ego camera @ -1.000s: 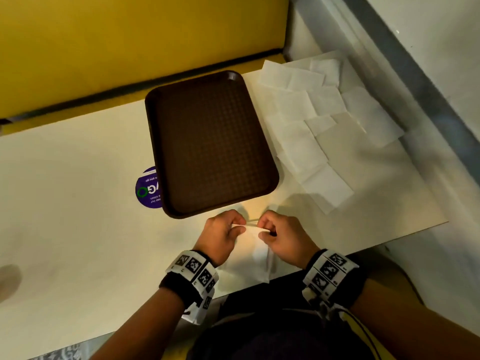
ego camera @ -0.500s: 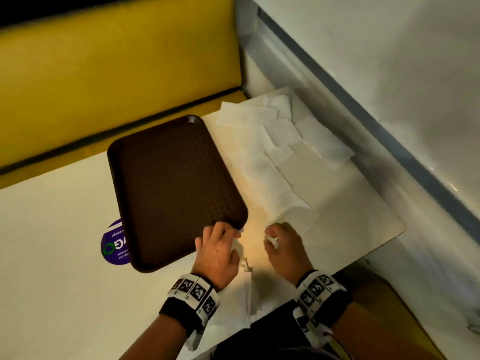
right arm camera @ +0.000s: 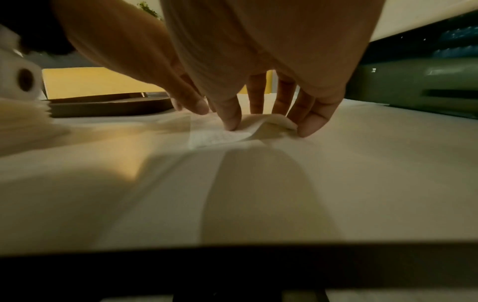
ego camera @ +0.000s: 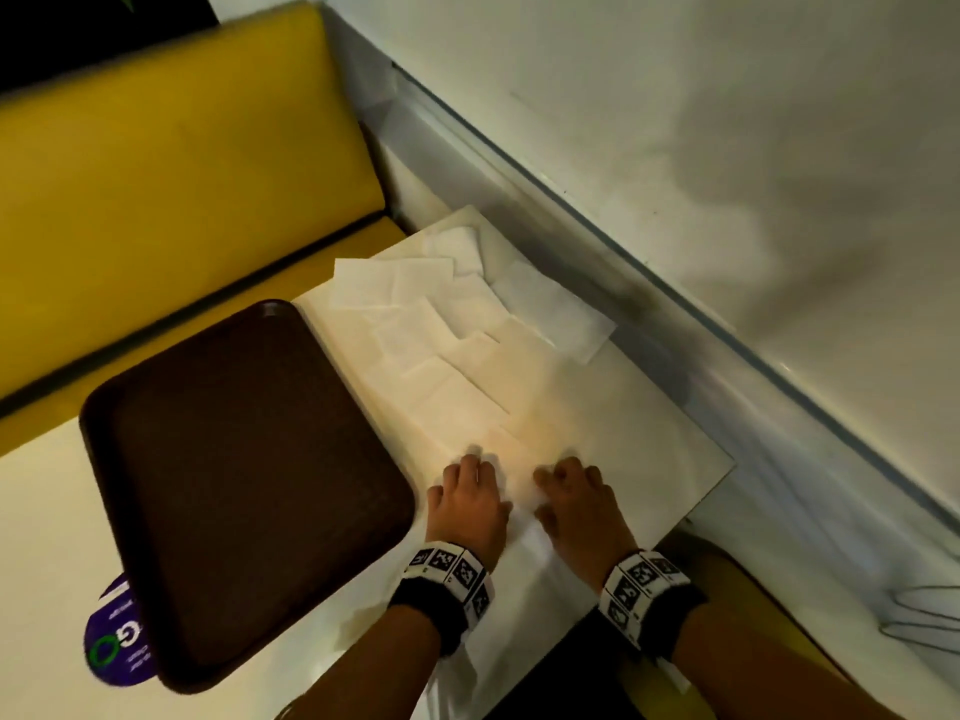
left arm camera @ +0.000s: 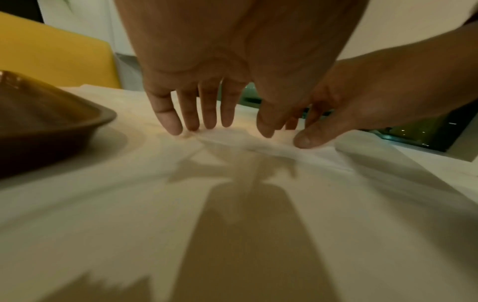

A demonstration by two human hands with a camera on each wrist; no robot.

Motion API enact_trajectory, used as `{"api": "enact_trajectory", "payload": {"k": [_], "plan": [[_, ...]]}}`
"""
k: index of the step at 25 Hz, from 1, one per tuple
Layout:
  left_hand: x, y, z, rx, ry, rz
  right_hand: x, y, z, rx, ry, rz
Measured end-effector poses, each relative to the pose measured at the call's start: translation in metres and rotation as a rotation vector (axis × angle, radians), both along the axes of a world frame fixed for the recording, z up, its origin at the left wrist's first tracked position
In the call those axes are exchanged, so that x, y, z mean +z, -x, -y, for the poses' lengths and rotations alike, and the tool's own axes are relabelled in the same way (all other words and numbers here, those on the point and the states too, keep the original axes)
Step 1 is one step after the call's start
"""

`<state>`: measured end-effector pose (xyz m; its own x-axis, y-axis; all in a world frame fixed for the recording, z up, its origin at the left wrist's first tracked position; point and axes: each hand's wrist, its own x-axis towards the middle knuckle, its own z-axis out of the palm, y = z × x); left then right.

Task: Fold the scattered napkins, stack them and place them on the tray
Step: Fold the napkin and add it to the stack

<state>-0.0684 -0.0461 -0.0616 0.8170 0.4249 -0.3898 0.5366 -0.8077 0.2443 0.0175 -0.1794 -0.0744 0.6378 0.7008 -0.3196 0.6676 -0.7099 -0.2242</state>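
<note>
A brown tray [ego camera: 234, 485] lies on the white table with nothing in it. To its right, several white napkins [ego camera: 415, 304] lie scattered flat toward the far corner. My left hand [ego camera: 470, 472] has straight fingers [left arm camera: 207, 120] whose tips touch the nearest napkin [left arm camera: 253, 145]. My right hand [ego camera: 563, 478] is on the same napkin, thumb [right arm camera: 231, 122] pressing down. The napkin's edge [right arm camera: 274, 122] bulges up, pinched between thumb and fingers. A folded napkin [ego camera: 524, 584] lies by the table edge between my wrists.
A round purple sticker [ego camera: 117, 646] shows beside the tray's near left corner. A yellow bench [ego camera: 156, 174] runs behind the table. A wall ledge [ego camera: 675, 314] borders the right side. The table's near right edge [ego camera: 696, 511] is close to my right hand.
Both hands let go of the folded napkin by the table edge and moved forward onto the nearest scattered napkin. The head view swung right.
</note>
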Motion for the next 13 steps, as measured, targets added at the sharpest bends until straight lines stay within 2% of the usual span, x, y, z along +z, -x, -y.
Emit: {"api": "enact_trajectory", "payload": {"k": [3, 5, 7, 9, 13], "plan": [[-0.010, -0.010, 0.009, -0.004, -0.017, 0.060, -0.002, 0.011, 0.013, -0.082, -0.048, -0.087], [-0.017, -0.012, 0.012, -0.027, -0.034, 0.093, 0.001, 0.011, 0.013, -0.198, -0.151, -0.211], [-0.020, -0.012, 0.011, -0.033, -0.027, 0.103, 0.006, 0.000, 0.006, -0.272, -0.242, -0.255], [-0.018, -0.013, 0.009, -0.046, -0.011, 0.108, 0.012, -0.017, -0.006, -0.211, -0.267, -0.198], [0.011, -0.008, -0.005, -0.003, 0.130, 0.202, 0.035, -0.043, -0.022, 0.091, -0.237, -0.253]]}}
